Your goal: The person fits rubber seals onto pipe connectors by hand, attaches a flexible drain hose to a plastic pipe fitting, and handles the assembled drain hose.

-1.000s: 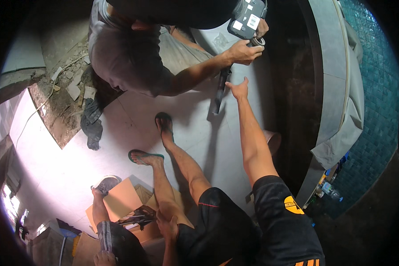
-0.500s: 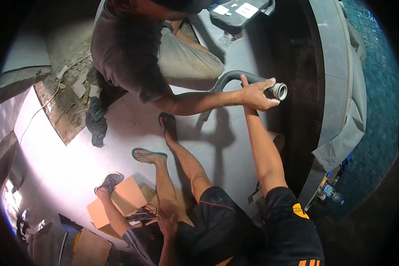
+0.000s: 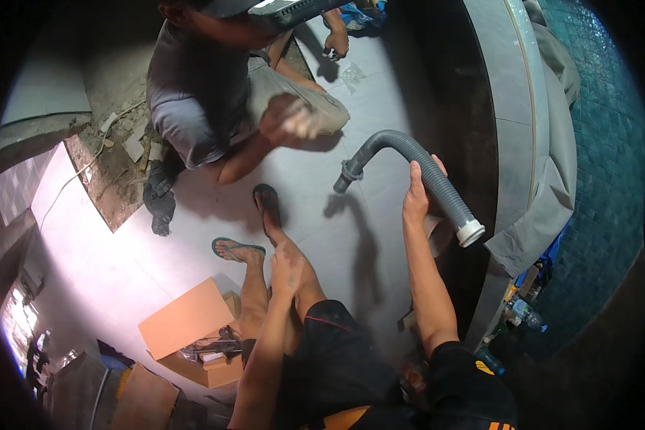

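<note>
A grey corrugated drain hose (image 3: 398, 143) arches in front of me, bent like a hook. At one end is a white collar (image 3: 471, 233); the other, hanging over the floor tiles, bears a grey ring (image 3: 350, 170). My right hand (image 3: 417, 197) grips the hose near its middle, thumb in front and fingers partly hidden behind. My left hand (image 3: 287, 266) rests on my bent leg, fingers laid along it, with nothing visible in it. Across from me a squatting co-worker's hand (image 3: 290, 122) is blurred by motion, apart from the hose.
An opened cardboard box (image 3: 186, 322) with small parts lies at lower left. Rubble (image 3: 122, 161) fills a broken floor patch, with a dark cloth (image 3: 159, 201) at its edge. To the right stand a dark recess and a tiled ledge draped with a grey cover (image 3: 541, 222).
The co-worker has let go of the hose and drawn that hand back. The hose's near end has swung toward me in my right hand. My left hand has moved up onto my leg.
</note>
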A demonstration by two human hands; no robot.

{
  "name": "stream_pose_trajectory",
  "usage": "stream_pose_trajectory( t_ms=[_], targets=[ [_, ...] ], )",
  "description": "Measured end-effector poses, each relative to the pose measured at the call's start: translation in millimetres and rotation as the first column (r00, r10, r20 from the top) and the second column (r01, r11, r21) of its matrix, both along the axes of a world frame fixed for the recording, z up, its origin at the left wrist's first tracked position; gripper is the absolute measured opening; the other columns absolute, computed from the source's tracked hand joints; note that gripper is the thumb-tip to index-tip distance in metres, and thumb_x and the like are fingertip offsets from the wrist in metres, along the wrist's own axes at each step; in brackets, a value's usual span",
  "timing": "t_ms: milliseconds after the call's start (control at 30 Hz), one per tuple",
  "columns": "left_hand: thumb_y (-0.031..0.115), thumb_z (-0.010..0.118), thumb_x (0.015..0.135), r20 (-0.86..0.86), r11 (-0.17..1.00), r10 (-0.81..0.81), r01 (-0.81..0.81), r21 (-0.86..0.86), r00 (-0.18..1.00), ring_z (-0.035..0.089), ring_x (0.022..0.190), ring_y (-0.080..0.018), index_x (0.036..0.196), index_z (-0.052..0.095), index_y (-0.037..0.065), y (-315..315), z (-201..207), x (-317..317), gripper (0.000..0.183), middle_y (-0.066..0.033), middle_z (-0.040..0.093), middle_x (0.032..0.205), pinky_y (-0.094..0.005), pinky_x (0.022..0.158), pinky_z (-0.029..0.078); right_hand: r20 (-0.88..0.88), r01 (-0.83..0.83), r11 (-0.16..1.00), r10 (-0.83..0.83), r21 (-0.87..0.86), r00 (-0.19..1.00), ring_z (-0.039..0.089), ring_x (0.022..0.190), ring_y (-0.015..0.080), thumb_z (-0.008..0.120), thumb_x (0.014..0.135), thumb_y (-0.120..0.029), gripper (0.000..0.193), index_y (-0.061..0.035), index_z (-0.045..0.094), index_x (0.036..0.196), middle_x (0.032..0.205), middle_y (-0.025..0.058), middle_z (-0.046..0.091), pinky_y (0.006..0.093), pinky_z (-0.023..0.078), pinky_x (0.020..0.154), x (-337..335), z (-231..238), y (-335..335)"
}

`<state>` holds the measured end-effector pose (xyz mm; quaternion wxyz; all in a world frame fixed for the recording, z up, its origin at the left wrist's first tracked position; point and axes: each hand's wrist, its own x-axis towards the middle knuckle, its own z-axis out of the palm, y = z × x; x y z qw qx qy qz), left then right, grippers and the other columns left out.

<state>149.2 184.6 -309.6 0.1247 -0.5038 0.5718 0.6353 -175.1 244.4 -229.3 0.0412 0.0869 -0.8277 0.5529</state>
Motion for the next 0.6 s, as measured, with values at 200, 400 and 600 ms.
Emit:
stream_pose_trajectory(
  t_ms=[200,400,600],
  targets=[
    [0.016,0.063,0.083,0.036,0.974,-0.075,0.066,0.216,0.997,0.06,0.098,-0.0353,0.133,0.042,-0.002,-1,30,43,0.057,-0.0225,0.058,0.108,-0.0398,0.087,0.049,-0.13,0.184,0.982,-0.178,0.035,0.975,0.056,0.105,0.0194,0.075,0.083,-0.011,0.049,0.0024,0.052,0.124,0.116,0.0124,0.057,0.0327,0.045,0.094,-44,-52,-6],
    [0.011,0.064,0.081,0.158,0.97,-0.21,0.225,-0.087,0.965,0.061,0.082,-0.0218,0.127,0.048,-0.003,12,-24,220,0.051,-0.0188,0.059,0.101,-0.0341,0.078,0.051,-0.252,0.299,0.953,-0.279,0.042,0.927,0.058,0.102,0.0217,0.074,0.084,-0.01,0.047,0.0046,0.052,0.123,0.115,0.0152,0.059,0.0347,0.048,0.091,-58,-77,-15],
    [0.012,0.064,0.082,0.277,0.988,-0.081,0.114,-0.105,0.957,0.062,0.088,-0.0273,0.128,0.047,-0.003,-25,16,220,0.051,-0.0207,0.059,0.104,-0.0354,0.08,0.05,-0.349,0.242,0.97,-0.222,0.014,0.91,0.058,0.108,0.0241,0.072,0.086,-0.01,0.045,0.0044,0.051,0.123,0.121,0.0172,0.057,0.037,0.047,0.096,-51,-11,-19]
  ],
)
